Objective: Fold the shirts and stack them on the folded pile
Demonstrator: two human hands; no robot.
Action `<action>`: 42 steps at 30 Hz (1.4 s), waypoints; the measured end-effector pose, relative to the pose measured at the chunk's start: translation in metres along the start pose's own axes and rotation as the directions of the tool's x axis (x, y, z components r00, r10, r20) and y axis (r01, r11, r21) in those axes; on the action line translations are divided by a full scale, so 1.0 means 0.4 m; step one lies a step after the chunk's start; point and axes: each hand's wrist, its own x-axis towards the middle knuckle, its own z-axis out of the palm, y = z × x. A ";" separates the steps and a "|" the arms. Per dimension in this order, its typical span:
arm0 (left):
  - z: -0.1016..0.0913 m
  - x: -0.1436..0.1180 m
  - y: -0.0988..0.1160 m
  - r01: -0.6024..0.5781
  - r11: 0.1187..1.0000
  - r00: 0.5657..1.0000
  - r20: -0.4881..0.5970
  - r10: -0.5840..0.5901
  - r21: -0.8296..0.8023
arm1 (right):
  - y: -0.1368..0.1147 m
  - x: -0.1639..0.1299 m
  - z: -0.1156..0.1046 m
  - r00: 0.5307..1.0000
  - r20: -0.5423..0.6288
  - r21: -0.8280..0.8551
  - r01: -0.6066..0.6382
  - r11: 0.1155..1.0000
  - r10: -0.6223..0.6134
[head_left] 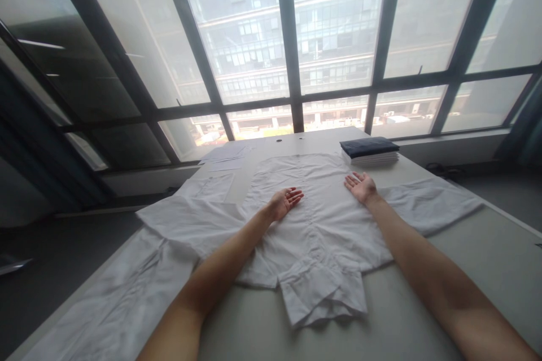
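A white shirt point(339, 225) lies spread on the table, its collar point(324, 293) toward me and its sleeves out to both sides. A line of wrinkles runs down its middle. My left hand point(285, 203) is over the shirt just left of that line, palm turned up, fingers loosely stretched with nothing in them. My right hand point(359, 186) is over the right part of the shirt, palm up and fingers apart, also holding nothing. Whether either hand touches the cloth I cannot tell.
Another white garment point(122, 287) lies along the table's left side. At the back left are thin white sheets point(224, 153). A folded dark cloth point(368, 146) tops a white stack at the back right. Beyond the white table point(474, 282) stand large windows point(339, 28).
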 end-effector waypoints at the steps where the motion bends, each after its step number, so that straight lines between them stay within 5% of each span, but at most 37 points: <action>1: 0.000 -0.001 0.000 -0.002 1.000 1.000 0.001 0.002 0.001 | 0.002 -0.001 0.002 1.000 -0.005 -0.007 0.006 1.000 -0.006; 13: -0.003 0.006 -0.005 -0.010 1.000 1.000 0.006 0.010 -0.006 | 0.014 -0.033 0.042 0.996 -0.040 -0.092 0.070 0.993 -0.074; 20: -0.003 0.005 -0.004 -0.009 1.000 1.000 0.003 0.009 0.004 | 0.025 -0.094 0.121 0.981 0.181 -0.075 0.090 0.993 -0.076; 26: -0.003 0.005 -0.005 -0.003 1.000 1.000 0.023 0.002 0.018 | 0.082 -0.145 0.215 0.949 0.312 -0.083 -0.017 0.996 0.043; 30: -0.002 -0.001 0.000 0.013 1.000 0.999 0.050 -0.013 0.001 | 0.137 -0.156 0.227 0.914 0.381 -0.118 -0.098 0.988 0.136; 36: -0.010 0.002 0.003 0.050 0.998 0.997 0.053 -0.048 -0.031 | 0.152 -0.097 0.167 0.950 0.150 -0.141 -0.252 0.957 0.273; 42: -0.012 0.005 -0.001 0.044 0.997 0.999 0.030 -0.042 -0.056 | 0.073 -0.026 0.097 0.991 0.036 -0.001 -0.131 0.991 0.131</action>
